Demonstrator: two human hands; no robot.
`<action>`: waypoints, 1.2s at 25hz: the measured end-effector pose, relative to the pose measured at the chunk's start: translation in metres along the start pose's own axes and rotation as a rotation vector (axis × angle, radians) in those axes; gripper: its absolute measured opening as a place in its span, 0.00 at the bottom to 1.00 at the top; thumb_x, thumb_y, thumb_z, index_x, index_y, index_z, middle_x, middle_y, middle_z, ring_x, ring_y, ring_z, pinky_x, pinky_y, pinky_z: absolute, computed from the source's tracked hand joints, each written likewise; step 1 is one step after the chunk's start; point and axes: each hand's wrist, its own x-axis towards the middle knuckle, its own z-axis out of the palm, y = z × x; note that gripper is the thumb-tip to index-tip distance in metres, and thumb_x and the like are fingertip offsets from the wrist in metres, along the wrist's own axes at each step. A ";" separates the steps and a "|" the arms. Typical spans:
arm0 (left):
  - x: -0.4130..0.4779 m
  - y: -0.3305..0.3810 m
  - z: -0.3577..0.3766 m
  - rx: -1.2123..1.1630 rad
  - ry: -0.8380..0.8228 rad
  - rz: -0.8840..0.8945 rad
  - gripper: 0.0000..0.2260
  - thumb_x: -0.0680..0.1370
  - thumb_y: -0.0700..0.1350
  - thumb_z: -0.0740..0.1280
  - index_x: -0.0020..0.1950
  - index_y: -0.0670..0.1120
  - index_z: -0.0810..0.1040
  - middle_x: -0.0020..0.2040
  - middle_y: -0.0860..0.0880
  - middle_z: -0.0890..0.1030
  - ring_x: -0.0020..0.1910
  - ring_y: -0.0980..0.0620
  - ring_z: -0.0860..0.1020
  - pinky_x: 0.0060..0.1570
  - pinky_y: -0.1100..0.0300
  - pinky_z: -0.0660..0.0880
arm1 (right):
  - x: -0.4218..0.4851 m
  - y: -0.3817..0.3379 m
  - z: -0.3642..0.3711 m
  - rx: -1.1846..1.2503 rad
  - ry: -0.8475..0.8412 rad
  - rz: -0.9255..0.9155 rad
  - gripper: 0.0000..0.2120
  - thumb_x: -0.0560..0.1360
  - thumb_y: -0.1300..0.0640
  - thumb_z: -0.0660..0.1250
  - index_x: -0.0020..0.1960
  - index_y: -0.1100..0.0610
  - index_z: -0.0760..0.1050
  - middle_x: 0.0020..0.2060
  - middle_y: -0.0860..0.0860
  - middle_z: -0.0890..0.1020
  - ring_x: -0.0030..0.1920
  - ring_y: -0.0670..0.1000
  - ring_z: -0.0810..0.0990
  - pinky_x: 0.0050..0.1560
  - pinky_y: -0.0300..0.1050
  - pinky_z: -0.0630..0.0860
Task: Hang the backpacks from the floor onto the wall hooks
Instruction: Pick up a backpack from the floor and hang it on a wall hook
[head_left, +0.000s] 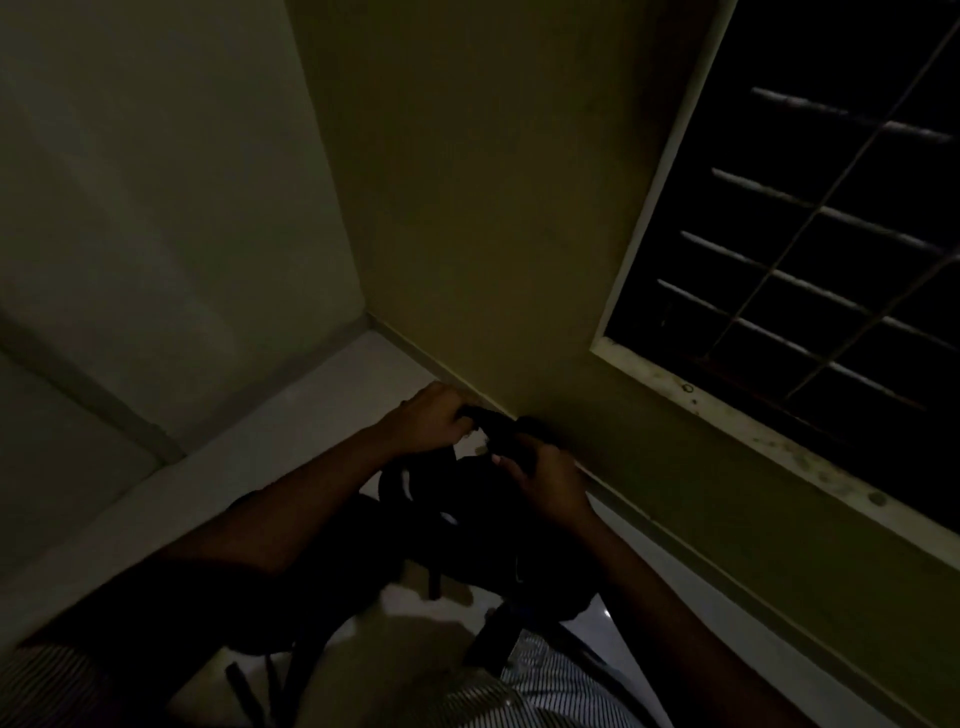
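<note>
- Black fabric, one backpack (467, 525): you hold it up off the floor (322, 415), in front of your chest and near the wall (493, 208), its bulk hanging between your forearms. Dim light hides most of its detail.
- Top loop or strap end (498, 426): it is stretched between your two hands, likely so that it opens wide enough to slip over a hook.
- Left hand (431, 421): clenched on the far-left end of that loop, knuckles up, just beside the skirting at the foot of the wall.
- Right hand (550, 483): closed on the near-right end of the same loop, fingers curled around dark webbing. Taking the load on both sides probably keeps the bag level and stops it swinging.
- Loose straps (249, 680): these dangle below the bag at the near edge of view; they could snag as you lift, so mind them.
- Wall hooks: none visible here. They presumably sit higher than this downward view reaches, so the hanging step is not yet done.
- Barred window (805, 270): on the right, dark outside, its sill (753, 431) stained; well apart from the bag.
- Striped shirt (545, 686): yours, near edge, partly behind the straps.
- Other backpacks: I cannot tell whether any lie on the floor, since the visible stretch is in shadow.
</note>
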 end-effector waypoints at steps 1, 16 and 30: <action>0.006 0.005 -0.008 0.001 0.011 0.023 0.12 0.72 0.41 0.58 0.40 0.35 0.78 0.40 0.37 0.82 0.39 0.46 0.78 0.38 0.57 0.70 | 0.007 -0.010 -0.004 0.051 0.023 -0.028 0.15 0.77 0.57 0.64 0.60 0.64 0.76 0.54 0.58 0.82 0.55 0.52 0.79 0.41 0.31 0.65; 0.138 -0.064 -0.224 -0.171 0.310 0.041 0.08 0.77 0.39 0.64 0.42 0.43 0.82 0.29 0.59 0.81 0.32 0.67 0.78 0.38 0.71 0.70 | 0.234 -0.139 -0.113 0.337 0.031 -0.194 0.04 0.73 0.53 0.69 0.39 0.47 0.77 0.32 0.42 0.77 0.32 0.40 0.76 0.36 0.36 0.72; 0.258 0.052 -0.492 -0.058 0.720 0.598 0.04 0.72 0.42 0.70 0.44 0.50 0.79 0.40 0.56 0.81 0.37 0.67 0.79 0.40 0.72 0.72 | 0.370 -0.318 -0.301 0.104 0.754 -0.545 0.13 0.71 0.55 0.71 0.53 0.60 0.82 0.49 0.56 0.85 0.36 0.38 0.80 0.30 0.26 0.72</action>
